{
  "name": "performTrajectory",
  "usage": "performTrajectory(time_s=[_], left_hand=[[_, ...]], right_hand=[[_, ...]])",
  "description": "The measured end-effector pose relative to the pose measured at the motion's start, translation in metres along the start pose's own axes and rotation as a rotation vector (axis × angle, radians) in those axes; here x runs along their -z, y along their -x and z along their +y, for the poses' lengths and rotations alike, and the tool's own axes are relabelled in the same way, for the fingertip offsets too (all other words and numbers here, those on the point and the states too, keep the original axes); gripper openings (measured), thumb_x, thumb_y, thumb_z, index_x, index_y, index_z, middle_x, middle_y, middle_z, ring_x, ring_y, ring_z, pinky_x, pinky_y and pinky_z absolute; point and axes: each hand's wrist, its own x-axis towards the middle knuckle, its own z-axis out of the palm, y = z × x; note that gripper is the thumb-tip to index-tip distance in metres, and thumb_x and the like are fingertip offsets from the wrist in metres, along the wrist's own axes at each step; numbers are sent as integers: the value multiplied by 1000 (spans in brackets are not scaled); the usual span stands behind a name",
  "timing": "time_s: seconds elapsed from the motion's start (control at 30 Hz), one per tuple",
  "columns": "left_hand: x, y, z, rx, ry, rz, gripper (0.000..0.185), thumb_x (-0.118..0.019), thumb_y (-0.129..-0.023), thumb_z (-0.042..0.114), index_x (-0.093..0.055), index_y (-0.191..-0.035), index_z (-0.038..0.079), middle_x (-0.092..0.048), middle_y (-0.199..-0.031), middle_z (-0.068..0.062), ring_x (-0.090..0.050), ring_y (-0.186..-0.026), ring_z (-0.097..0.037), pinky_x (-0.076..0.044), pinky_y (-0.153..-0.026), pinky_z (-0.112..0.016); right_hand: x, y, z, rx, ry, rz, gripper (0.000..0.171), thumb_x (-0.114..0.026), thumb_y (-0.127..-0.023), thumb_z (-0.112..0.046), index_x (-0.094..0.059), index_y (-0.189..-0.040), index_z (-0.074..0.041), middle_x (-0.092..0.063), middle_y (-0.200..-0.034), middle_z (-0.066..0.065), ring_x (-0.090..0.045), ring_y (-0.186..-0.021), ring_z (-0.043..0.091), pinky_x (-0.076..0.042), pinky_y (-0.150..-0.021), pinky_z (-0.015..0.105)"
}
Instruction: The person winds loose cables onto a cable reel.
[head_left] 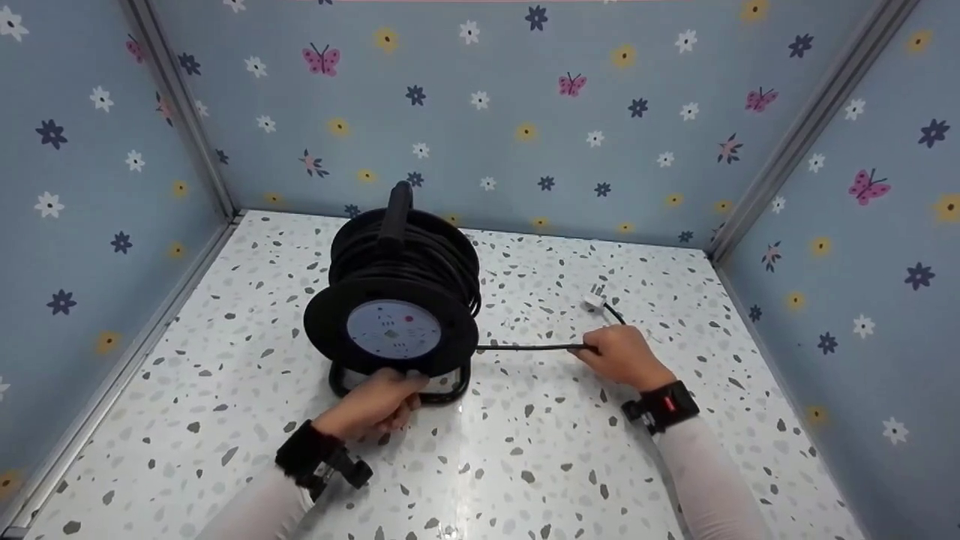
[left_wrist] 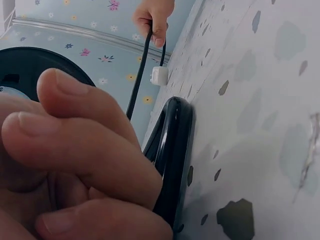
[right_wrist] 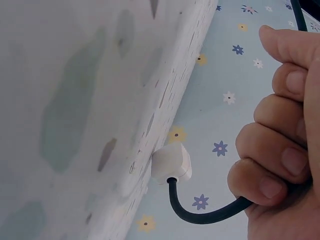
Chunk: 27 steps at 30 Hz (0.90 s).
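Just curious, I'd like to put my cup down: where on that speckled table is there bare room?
Bare table lies near the front edge between both forearms, and left of the cable reel. It is crowded where the cord stretches to the right hand and plug.

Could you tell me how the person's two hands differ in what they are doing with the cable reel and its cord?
The left hand rests at the cable reel's black stand, fingers curled at its tube, while the right hand grips the black cord away from the reel. The left sits under the reel's front disc; the right sits near the white plug, which lies on the table. Both wear wrist cameras.
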Motion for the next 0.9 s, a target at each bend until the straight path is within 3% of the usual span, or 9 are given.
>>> performTrajectory(time_s=[0.37, 0.57, 0.9], left_hand=[[16, 4, -7, -48, -11, -20, 48, -59, -114, 38, -70, -90, -3, -56, -59, 3, -41, -43, -5, -33, -40, -19], [23, 11, -8, -27, -13, 13, 47, -63, -113, 39, -70, -90, -1, -54, -59, 2, -41, -43, -7, -35, -41, -21], [39, 18, -16, -17, 28, 57, 46, -64, -112, 38, -70, -85, 1, -55, -60, 3, -42, -44, -6, -33, -40, -20]], right_hand=[[5, 10, 21, -99, 37, 7, 44, -82, -102, -30, -57, -67, -21, -46, -58, -10, -43, -55, 13, -40, -60, 35], [7, 12, 27, -142, -4, 8, 39, -82, -101, -29, -62, -70, -20, -50, -58, -10, -47, -56, 15, -42, -61, 37], [7, 18, 42, -273, -77, -71, 41, -78, -104, -29, -58, -70, -19, -48, -60, -5, -45, -56, 17, -39, -58, 36]])
